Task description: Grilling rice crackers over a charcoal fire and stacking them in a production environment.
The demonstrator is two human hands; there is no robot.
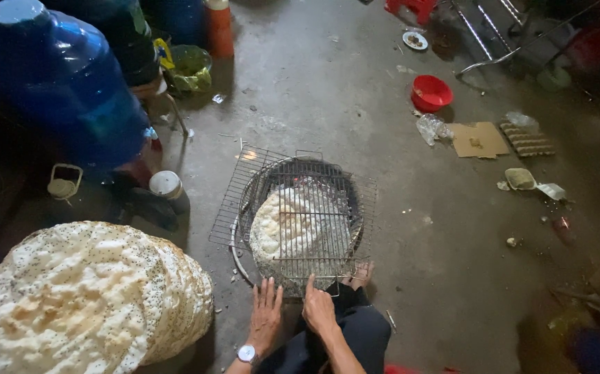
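A round charcoal brazier sits on the concrete floor with a wire grill rack laid over it. Under the rack lies a pale, blistered round rice cracker. My left hand, with a wristwatch, rests flat at the rack's near edge with its fingers spread. Beside it, my right hand touches the rack's near edge with one finger stretched onto the wire. Neither hand holds anything. A stack of large speckled crackers lies at my left.
A big blue water bottle stands at the far left beside a small white-lidded jar. A red bowl, flat cardboard and scraps lie on the floor beyond. My bare foot is next to the brazier.
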